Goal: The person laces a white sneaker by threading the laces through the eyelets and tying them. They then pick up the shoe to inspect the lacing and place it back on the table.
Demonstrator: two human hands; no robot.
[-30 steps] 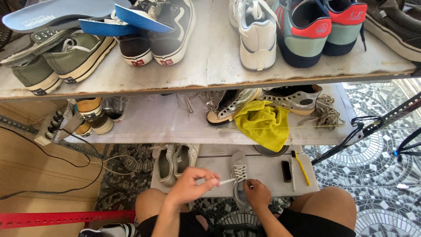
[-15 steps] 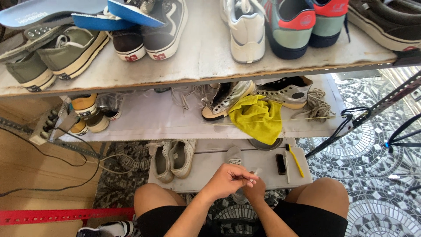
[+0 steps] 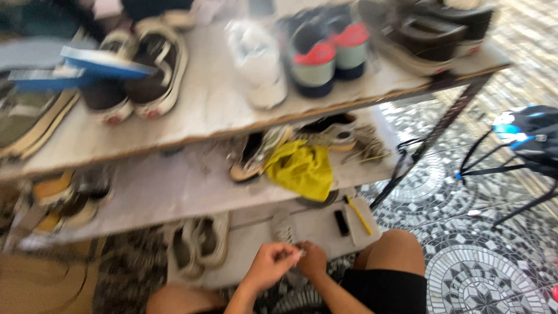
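Left hand: the left hand (image 3: 268, 264) was curled, fingertips pinched together at the end of a white shoelace (image 3: 300, 252); the blur hid how firmly it gripped.
Right hand: the right hand (image 3: 314, 260) sat just beside the left, fingers bent and touching the same lace end and the grey sneaker (image 3: 285, 229) under it; whether it held the lace or only steadied it could not be told.
Grey sneaker: it lay toe away from the person on the low grey board (image 3: 317, 224), its heel end hidden beneath both hands, between the person's bare knees.
Shoelace: only a short pale tip showed between the two hands, right over the sneaker's lacing.
Low board, right part: a black brush (image 3: 341, 222) and a yellow-handled brush (image 3: 359, 214) lay side by side, apart from the hands.
Low board, left part: a pair of off-white sneakers (image 3: 197, 245) stood near the left hand.
Middle shelf: a yellow cloth (image 3: 301, 168) was draped over the edge, touching a silver high-top (image 3: 254, 155) on its left.
Top shelf: dark sneakers with white soles (image 3: 145, 75), a blue insole (image 3: 104, 63) across them, a white shoe (image 3: 256, 61) and a teal pair with red heels (image 3: 325, 55) stood in a row.
Floor: grey mosaic tile (image 3: 465, 273) ran to the right.
View: the whole frame was smeared by motion.
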